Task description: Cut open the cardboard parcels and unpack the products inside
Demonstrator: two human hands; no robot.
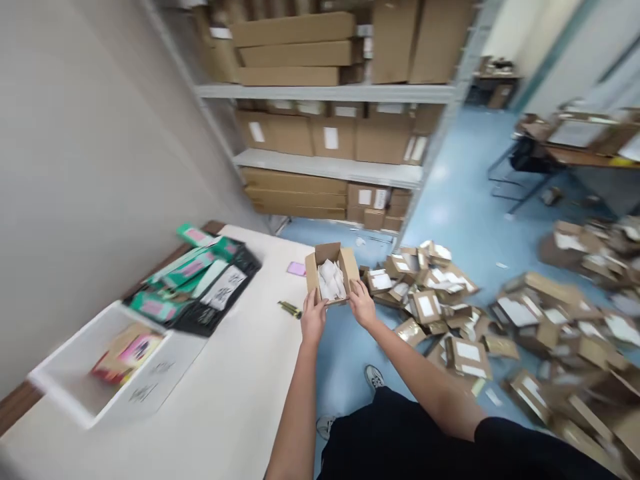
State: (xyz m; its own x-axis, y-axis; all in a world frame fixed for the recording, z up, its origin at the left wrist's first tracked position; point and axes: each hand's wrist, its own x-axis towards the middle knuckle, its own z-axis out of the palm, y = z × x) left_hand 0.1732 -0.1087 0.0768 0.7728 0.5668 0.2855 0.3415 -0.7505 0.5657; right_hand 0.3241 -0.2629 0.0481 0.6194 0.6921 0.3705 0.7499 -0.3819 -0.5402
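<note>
Between both hands I hold an open cardboard box (311, 273) with its flaps up. White crumpled paper (331, 279) lies inside; anything beneath it is hidden. My left hand (313, 316) grips the near left edge of the box, and my right hand (362, 303) grips its near right side. The box is beside the right edge of the white table (240, 373). Left of it on the tabletop lie a small pink-purple rectangular item (297, 269) and a box cutter (290, 309), dark with yellow-green.
A white bin (175, 373) with colourful packets and a black crate (200, 320) of green boxes stand on the table. Ahead is a metal shelf (325, 93) with cardboard boxes. Many opened cartons (465, 353) litter the blue floor (450, 220) at right. A desk (580, 157) stands farther off.
</note>
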